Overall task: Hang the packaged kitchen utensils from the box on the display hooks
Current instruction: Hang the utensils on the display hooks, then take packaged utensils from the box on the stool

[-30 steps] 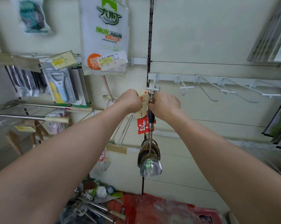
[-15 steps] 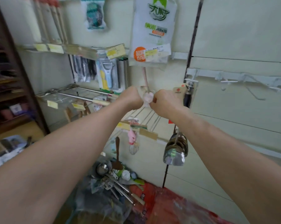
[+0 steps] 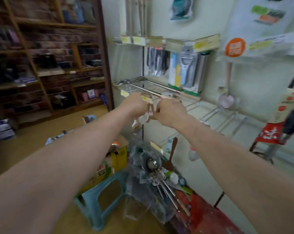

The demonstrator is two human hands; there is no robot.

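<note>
Small packaged utensil [image 3: 145,117], blurred, gripped at its card header [image 3: 148,100] and dangling with long axis downward, pale bowl end lowest. Sits just below and in front of the tips of the chrome display hooks [image 3: 153,92], so likely needs lifting and pushing away toward the wall to thread the header onto a prong. Flanked closely by left hand [image 3: 134,105] and right hand [image 3: 170,110], both curled onto the header from either side, knuckles toward the camera, neither clearly nearer the hook tips; fingertips hidden. Both forearms stretched forward, wrists close together. Below, more utensils heaped in a plastic bag [image 3: 149,176] by the red box [image 3: 203,218], beside a blue stool [image 3: 99,201].
</note>
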